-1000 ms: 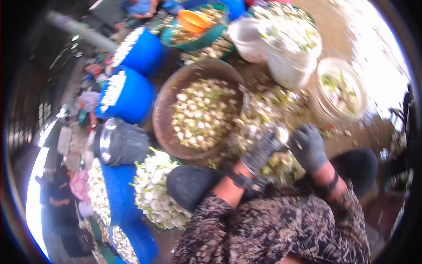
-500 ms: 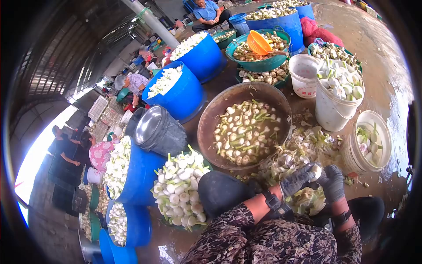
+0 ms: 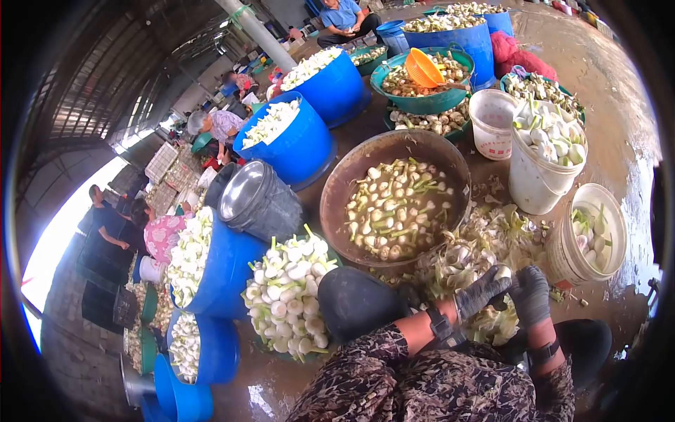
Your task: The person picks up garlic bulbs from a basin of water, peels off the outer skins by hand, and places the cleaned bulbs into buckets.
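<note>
My left hand [image 3: 481, 292], in a dark grey glove, is closed around a pale garlic bulb [image 3: 503, 272] above the peelings. Right beside it, my right hand [image 3: 529, 294], gloved as well, has its fingers curled in close to the bulb. Whether that hand holds a small tool is hidden. Under and in front of both hands lies a heap of papery garlic skins [image 3: 485, 246]. A wide brown basin [image 3: 337, 158] with garlic bulbs in murky water stands ahead of my knees.
To the right is a white bucket [image 3: 559, 264] with some bulbs inside, near a fuller white bucket [image 3: 538, 184]. A mound of trimmed garlic [image 3: 290, 299] sits on the left. Blue tubs [image 3: 235, 264] of garlic line that side. Several people sit or stand farther off.
The view has shifted slightly. My hands stay close together, and the bulb now shows less above my left fingers.
</note>
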Tool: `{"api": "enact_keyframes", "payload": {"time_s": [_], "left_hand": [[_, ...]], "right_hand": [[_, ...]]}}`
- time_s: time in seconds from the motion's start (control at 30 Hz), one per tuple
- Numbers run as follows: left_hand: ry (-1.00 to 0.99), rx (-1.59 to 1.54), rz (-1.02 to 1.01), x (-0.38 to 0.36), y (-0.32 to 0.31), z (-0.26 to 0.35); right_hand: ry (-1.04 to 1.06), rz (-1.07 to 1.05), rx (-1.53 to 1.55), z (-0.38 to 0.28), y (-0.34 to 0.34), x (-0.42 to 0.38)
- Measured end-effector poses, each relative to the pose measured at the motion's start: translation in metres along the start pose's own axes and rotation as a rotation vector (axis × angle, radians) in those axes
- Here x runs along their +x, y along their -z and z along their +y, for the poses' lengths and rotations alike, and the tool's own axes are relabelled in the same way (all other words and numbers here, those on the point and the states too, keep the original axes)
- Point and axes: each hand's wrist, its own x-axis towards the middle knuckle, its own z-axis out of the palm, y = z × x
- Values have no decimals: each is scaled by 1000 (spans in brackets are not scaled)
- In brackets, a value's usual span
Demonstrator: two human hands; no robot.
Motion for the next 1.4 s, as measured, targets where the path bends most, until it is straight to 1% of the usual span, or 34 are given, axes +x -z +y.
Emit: {"api": "enact_keyframes", "payload": {"time_s": [0.03,0.1,0.17,0.23,0.3,0.33,0.4,0.43,0.47,0.5,0.53,0.57,0.6,0.67,0.7,0.73,0.83,0.87,0.93,0.97,1.0,1.03,1.07,1.1,1.17,1.2,1.27,1.33,1.37,1.4], "left_hand": [[-20,2,24,-2,-1,2],[-35,-3,48,-1,-1,-3],[-180,146,30,2,3,-8],[-149,142,3,2,2,-6],[-127,116,-25,4,0,-1],[-131,116,-25,6,0,0],[-265,179,-12,9,2,5],[-260,180,15,11,4,4],[-260,177,17,11,5,3],[-247,180,27,12,7,2],[-236,183,35,13,9,3],[-80,29,-34,7,9,9],[-83,31,-34,6,10,13],[-53,320,16,5,11,15],[-30,512,-96,24,38,-29],[-27,509,-95,22,39,-31],[-136,799,-99,19,44,-30],[-97,876,-105,13,39,-14],[-105,814,-133,0,35,21],[-113,751,-155,-4,31,32],[-109,671,-185,-8,25,37],[-96,554,-230,-9,24,47],[-91,444,-255,-7,20,45],[-69,421,-273,-9,14,34],[-215,763,-189,-12,23,50],[-180,783,-137,-10,25,46],[-140,728,-75,-7,30,44],[-105,634,-67,-6,33,43],[-129,720,-60,-5,35,39],[-135,748,-49,-4,34,36]], "right_hand": [[-1,3,2,2,0,0],[-57,-54,145,8,-2,-3],[-90,-87,135,22,-9,-4],[-122,-115,129,27,-14,-4],[-306,-167,685,28,-14,-3],[-303,-168,683,24,-11,-3],[-398,-190,967,3,1,-3],[-399,-193,965,-7,9,-4],[-429,-245,960,-18,17,-4],[-456,-297,955,-23,21,-3],[-453,-297,955,-17,17,-4],[-382,-248,872,-6,10,-6],[-311,-197,787,2,4,-6],[-279,-177,755,5,0,-6],[-291,-178,755,5,-2,-6],[-307,-180,754,6,-3,-8],[-346,-203,777,14,-10,-13],[-361,-199,774,11,-11,-14],[-230,-186,535,4,-6,-12],[-211,-144,544,17,-18,-12],[-249,-176,497,-4,-4,-12],[-244,-167,480,-9,-5,-7],[-218,-166,464,0,-7,-12],[-255,-164,457,11,-12,-26],[-287,-204,501,23,-24,-6],[-338,-225,563,26,-25,-4],[-259,-143,673,7,-13,-2],[-70,-117,240,1,-8,-3],[-34,-127,115,-16,-2,-3],[54,-86,10,-10,-9,-5]]}}
